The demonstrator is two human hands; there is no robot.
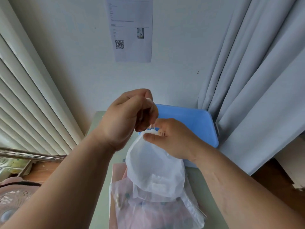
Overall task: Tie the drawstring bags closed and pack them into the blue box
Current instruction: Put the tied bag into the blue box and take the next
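Currently: cinching step, we judge.
- Sheer white fabric drawstring bag (155,169): hangs in the air over the pale green table (206,187), in front of the blue plastic box (198,119); not yet packed.
- L hand (127,116): raised, fingers curled round the thin white cord (152,127).
- R hand (175,138): lower, thumb & fingers pinching the gathered bag mouth.
- Next, we reckon: knot the cord w/o slackening the mouth, then into the box.
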